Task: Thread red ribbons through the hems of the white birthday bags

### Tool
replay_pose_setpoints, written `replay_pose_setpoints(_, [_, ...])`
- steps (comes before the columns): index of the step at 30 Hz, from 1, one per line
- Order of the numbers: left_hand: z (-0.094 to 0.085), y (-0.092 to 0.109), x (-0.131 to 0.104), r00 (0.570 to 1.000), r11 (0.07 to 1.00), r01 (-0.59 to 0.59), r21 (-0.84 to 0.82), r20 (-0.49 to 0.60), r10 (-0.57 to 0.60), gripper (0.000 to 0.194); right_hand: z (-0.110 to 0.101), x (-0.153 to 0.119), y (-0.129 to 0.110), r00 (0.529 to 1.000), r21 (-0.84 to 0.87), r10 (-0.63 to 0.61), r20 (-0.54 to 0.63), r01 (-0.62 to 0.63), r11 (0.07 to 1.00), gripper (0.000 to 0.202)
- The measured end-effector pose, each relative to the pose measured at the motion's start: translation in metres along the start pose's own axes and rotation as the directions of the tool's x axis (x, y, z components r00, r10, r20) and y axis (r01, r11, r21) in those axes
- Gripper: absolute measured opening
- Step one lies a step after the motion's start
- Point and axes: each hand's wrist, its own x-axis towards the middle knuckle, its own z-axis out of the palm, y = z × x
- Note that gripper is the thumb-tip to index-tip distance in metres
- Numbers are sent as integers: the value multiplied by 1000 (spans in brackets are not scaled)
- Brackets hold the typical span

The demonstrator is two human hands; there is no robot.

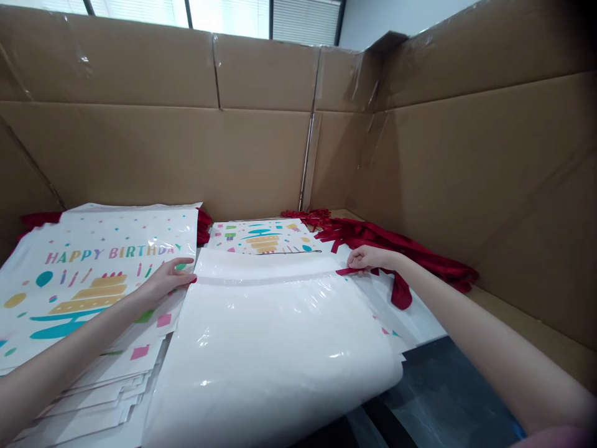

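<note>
A large glossy white sheet [280, 336] lies face down in front of me, its near edge curling down. My left hand [173, 277] is at the sheet's upper left corner, thumb and index finger apart, with a small red bit at the fingertips. At the upper right corner my right hand [366, 257] pinches a short red ribbon [349, 271]. More dark red ribbon [401, 292] hangs just beside that hand. Behind the white sheet is a printed sheet [261, 236] with a cake picture.
On the left stands a thick stack of "Happy Birthday" sheets [112, 236]. A red ribbon bundle [420, 252] lies at the right along the cardboard wall [261, 155]. A dark surface [443, 386] shows at the lower right.
</note>
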Motion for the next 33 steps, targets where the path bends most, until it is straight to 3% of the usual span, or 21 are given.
replay_pose_setpoints(3, [-5,-3,6,999,999,37,-16,9,-37,78,2,-4,0,1000,66,-3,-11,4,998,35])
replay_pose_setpoints(8, [-6,-11,16,998,996,49,-69,37,-47,47,7,-15,-12,996,108,64,-61,-57,992,28])
replay_pose_setpoints(12, [-5,-13,20,998,996,59,-74,23,-58,38,10,-22,-20,985,112,105,-135,-90,990,27])
replay_pose_setpoints(18, [-5,-15,20,998,997,43,-64,43,-40,39,11,-26,-21,984,111,81,-161,-64,992,26])
replay_pose_setpoints(26, [-4,-19,19,995,991,64,-113,83,-55,55,9,-14,-9,984,182,41,-172,-9,983,21])
replay_pose_setpoints(33, [-5,-21,22,999,1000,-3,3,42,2,51,11,-17,-7,974,215,51,-219,-3,977,27])
